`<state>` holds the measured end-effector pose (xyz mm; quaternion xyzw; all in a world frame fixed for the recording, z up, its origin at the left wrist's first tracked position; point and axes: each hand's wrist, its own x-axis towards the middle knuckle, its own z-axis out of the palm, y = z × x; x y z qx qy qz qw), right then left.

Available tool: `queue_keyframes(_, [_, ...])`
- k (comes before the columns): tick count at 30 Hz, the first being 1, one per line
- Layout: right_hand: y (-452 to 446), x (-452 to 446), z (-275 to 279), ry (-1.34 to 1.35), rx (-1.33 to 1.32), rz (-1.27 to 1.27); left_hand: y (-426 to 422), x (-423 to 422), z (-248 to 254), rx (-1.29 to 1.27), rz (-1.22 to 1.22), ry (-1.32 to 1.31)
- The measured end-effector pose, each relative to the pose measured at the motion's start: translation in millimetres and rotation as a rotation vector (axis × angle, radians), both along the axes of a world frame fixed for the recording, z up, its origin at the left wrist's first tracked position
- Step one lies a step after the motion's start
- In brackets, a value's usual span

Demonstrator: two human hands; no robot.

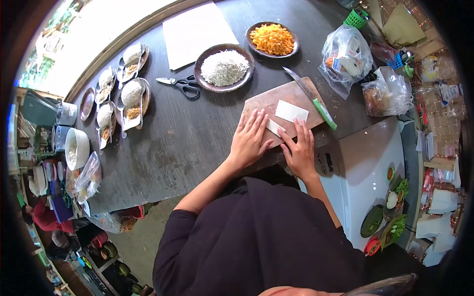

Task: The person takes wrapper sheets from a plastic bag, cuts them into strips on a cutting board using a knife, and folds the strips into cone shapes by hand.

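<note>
Beyond the shirt [261, 237], a ten-to-four strip [274, 128] lay at ten o'clock from the open, touching right grip [300, 152]; left grip [248, 139] flat, open.

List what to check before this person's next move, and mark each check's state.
1. Left hand on the board: ok, fingers extended beside the small white piece.
2. Right hand at the small piece: ok, a fingertip at its near end.
3. Fingers away from the blade: ok, the knife lies to their right.
4. Knife wholly on the board: not ok, its tip and handle overhang.
5. Both bowls, white shreds and orange pieces, off the board: ok.
6. Board secured against slipping: cannot tell.
</note>
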<state>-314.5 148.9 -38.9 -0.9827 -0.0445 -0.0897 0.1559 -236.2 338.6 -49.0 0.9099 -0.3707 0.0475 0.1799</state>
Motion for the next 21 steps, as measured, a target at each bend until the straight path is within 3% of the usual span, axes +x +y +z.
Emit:
queue_keyframes(3, [0.5, -0.7, -1.6, 0.006, 0.004, 0.014, -8.3, -7.9, -2.0, -0.022, 0.035, -0.016])
queue_keyframes(6, [-3.2, -2.8, -4.4, 0.021, 0.032, 0.042, -10.4, -14.9, -1.0, -0.02, -0.11, 0.042])
queue_keyframes(21, [-31.8, 18.1, -9.0, -0.042, 0.081, 0.228, -4.3, -9.2, 8.4, 0.09, 0.042, -0.011])
